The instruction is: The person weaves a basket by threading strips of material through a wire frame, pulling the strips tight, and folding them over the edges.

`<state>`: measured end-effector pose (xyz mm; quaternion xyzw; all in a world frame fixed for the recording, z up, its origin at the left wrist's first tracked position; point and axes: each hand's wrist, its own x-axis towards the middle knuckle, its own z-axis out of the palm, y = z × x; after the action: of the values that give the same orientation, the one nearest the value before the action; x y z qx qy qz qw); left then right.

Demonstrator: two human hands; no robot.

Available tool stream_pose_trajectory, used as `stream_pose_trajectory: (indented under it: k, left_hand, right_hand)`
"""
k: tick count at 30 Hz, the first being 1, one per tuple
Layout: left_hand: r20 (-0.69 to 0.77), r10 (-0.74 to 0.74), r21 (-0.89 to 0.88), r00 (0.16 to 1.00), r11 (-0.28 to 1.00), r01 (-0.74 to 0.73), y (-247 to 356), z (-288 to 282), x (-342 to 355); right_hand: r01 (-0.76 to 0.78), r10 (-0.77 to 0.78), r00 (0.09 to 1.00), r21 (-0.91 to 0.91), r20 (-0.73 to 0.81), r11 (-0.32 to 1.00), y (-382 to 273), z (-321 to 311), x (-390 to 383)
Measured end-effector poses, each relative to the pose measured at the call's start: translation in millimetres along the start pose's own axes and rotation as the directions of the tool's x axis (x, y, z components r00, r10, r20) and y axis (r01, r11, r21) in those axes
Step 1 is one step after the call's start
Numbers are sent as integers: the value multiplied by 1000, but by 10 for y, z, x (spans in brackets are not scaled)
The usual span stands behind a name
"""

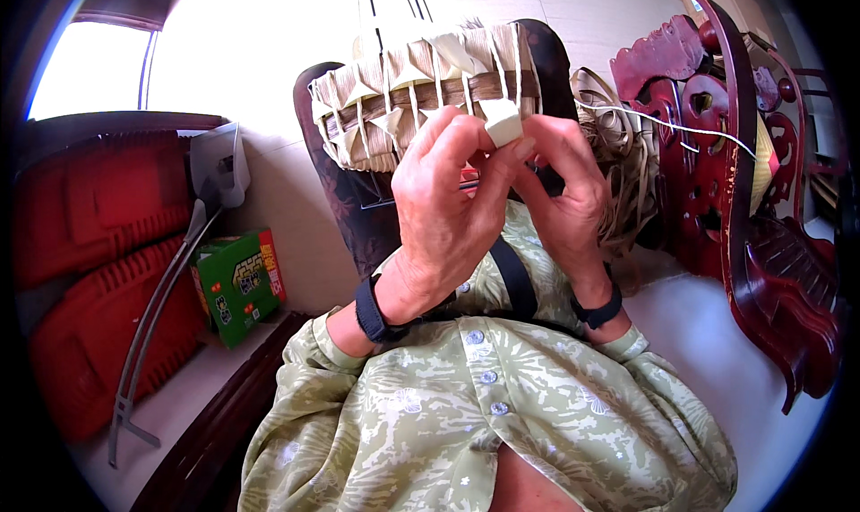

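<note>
The left hand [443, 189] and right hand [573, 176] have fingertips pinched on a pale folded strip [504, 124]. Beyond them is a tan basket [423, 93]; a green box [235, 286] stands left.

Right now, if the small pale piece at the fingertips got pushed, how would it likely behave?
The pale piece is probably light: it is small and seems held just by fingertips. Its crisp edges suggest it keeps its shape, though hard pressing might crease it. Its flat faces make rolling unlikely.
</note>
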<state>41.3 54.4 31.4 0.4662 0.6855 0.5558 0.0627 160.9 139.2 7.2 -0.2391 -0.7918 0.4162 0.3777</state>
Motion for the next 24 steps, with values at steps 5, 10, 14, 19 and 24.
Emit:
stream_pose_trajectory:
  k: [5,10,14,19,24]
  left_hand:
    - [-4,-61,-170,998,984,59,-65,-20,-6]
    - [130,204,69,970,974,-214,-185,-137,93]
    - [128,262,260,956,922,-288,-279,-80,56]
    - [147,237,342,960,899,-274,-397,-34,94]
    - [185,332,413,925,828,-380,-369,18,131]
  right_hand:
    - [161,-166,986,-131,-28,978,109,34,146]
    - [-29,34,999,194,-24,981,78,8,180]
    - [-412,422,899,561,119,718,-66,-81,121]
    - [-465,511,849,654,138,596,-75,-118,134]
    - [-462,474,854,729,213,505,-7,-179,212]
